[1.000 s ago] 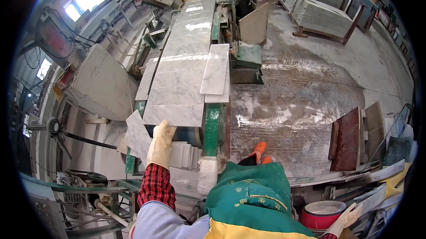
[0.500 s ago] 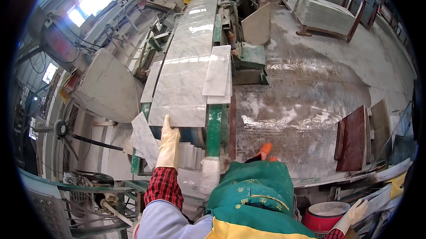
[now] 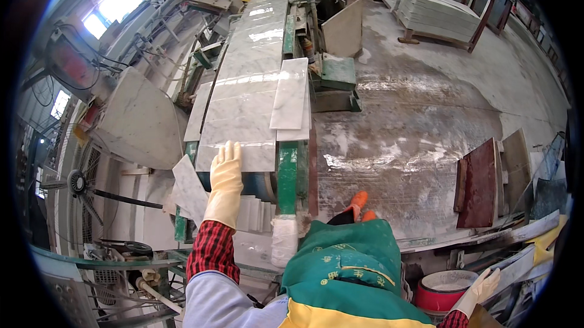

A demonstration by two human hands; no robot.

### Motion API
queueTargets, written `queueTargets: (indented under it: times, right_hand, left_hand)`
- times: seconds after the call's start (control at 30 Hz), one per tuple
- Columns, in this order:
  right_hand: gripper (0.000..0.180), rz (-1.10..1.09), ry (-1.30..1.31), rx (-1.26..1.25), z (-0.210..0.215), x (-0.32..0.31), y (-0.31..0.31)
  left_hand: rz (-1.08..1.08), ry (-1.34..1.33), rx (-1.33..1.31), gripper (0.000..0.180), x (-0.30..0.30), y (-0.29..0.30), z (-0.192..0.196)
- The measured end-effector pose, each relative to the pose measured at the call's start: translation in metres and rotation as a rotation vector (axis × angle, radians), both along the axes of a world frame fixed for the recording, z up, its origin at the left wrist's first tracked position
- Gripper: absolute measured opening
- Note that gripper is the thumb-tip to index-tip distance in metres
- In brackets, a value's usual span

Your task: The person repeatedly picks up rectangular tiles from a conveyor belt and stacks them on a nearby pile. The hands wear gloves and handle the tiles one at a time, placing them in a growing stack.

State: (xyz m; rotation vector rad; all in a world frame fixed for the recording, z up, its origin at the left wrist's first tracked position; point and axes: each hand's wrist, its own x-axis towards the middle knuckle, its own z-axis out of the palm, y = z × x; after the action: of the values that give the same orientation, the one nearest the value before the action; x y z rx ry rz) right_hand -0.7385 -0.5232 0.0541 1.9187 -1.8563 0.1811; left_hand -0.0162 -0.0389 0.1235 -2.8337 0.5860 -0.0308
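Note:
My left hand (image 3: 225,179), in a cream rubber glove, lies flat with its fingers stretched over the near end of a row of polished white-grey marble tiles (image 3: 243,106) on a conveyor. Two narrow marble tiles (image 3: 289,97) lie stacked at the row's right edge. Another marble tile (image 3: 189,189) leans at a slant to the left of my wrist. Below the conveyor's end, several tiles (image 3: 254,213) stand on edge. Far to the right, my gloved right hand (image 3: 482,291), fingers extended, is beside a red bucket (image 3: 435,294) and holds nothing visible.
Green conveyor frame (image 3: 287,176) runs along the right of the tiles. A fan (image 3: 77,182) and a large stone slab (image 3: 143,121) stand at left. Dark red slabs (image 3: 477,185) lean on the right. Palletised slabs (image 3: 438,16) sit at the back right, beyond wet floor (image 3: 401,139).
My left hand has gone from one pointing finger on the end tile to several fingers laid flat on it. The whole view has shifted slightly. My right hand stays beside the bucket.

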Motion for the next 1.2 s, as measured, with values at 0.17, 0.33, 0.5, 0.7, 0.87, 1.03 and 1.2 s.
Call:
queueTargets:
  times: [0.17,0.33,0.5,0.7,0.87,1.03,1.2]
  right_hand:
    - [0.049,0.088,-0.009,-0.051,-0.007,-0.006,-0.001]
    - [0.054,0.047,-0.212,-0.018,0.016,-0.005,0.005]
    - [0.054,-0.204,-0.103,0.068,0.04,0.005,0.007]
    - [0.047,-0.189,-0.082,-0.09,0.047,0.034,0.03]
    - [0.048,-0.197,-0.149,-0.105,0.044,0.035,0.032]
    - [0.045,-0.149,-0.112,-0.177,0.037,0.03,0.034]
    - [0.044,-0.105,-0.07,-0.197,0.039,0.034,0.04]
  left_hand:
    - [-0.044,0.097,0.009,0.089,0.018,-0.007,-0.008]
    - [-0.006,0.193,-0.027,0.094,0.036,-0.008,-0.025]
    - [0.052,0.247,-0.035,0.103,0.03,-0.016,-0.01]
    - [0.058,0.213,-0.066,0.105,0.031,-0.017,-0.011]
    - [0.053,0.232,-0.086,0.107,0.031,-0.017,-0.009]
    - [0.041,0.209,-0.097,0.109,0.036,-0.014,-0.022]
    - [0.043,0.224,-0.103,0.11,0.039,-0.013,-0.025]
